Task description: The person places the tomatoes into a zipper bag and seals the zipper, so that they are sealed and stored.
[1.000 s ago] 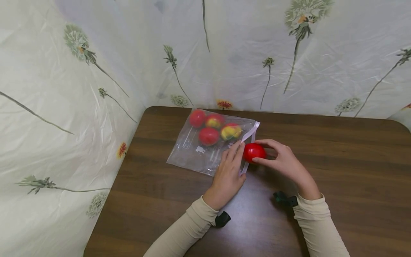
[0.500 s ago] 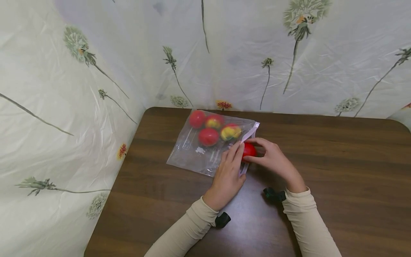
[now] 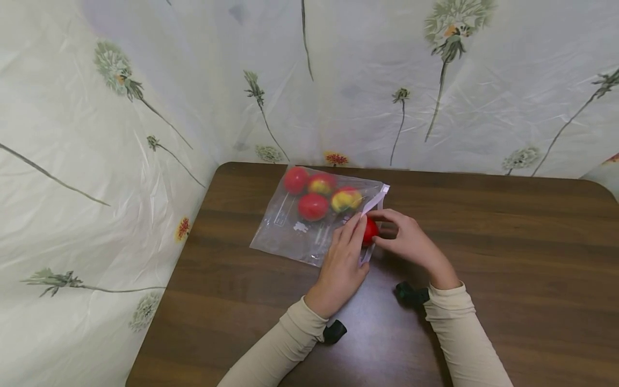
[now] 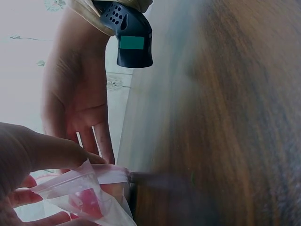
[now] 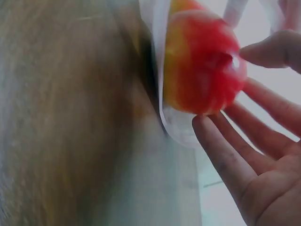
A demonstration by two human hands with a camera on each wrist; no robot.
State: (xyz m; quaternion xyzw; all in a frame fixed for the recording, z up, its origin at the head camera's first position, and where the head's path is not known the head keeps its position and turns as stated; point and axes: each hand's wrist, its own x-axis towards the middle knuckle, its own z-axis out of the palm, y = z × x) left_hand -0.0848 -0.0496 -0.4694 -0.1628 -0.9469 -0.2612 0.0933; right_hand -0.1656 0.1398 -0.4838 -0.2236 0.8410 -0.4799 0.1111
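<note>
A clear zip bag (image 3: pixel 280 239) with a pale lilac zip edge lies flat, several red and red-yellow apples (image 3: pixel 313 207) inside it. My left hand (image 3: pixel 338 269) lies over the bag's mouth, the edge held between thumb and fingers. At that mouth, a shiny red-and-yellow apple (image 5: pixel 204 61) is partly inside the bag. The thumb and fingertips of my right hand (image 3: pixel 411 244) grip it from the outer side. From the head view, the left fingers hide part of this apple. Pink-red shows through the bag's plastic (image 4: pixel 110 207) in the left wrist view.
The dark brown wooden table (image 3: pixel 508 258) extends to the right and toward me. Behind and on the left hangs a pale sheet (image 3: pixel 338 97) with printed dandelions. Black wrist cameras (image 3: pixel 335 331) sit below both wrists.
The right hand has moved left, pushing the apple from outside the bag's edge into its mouth. The left hand and the other apples stay put.
</note>
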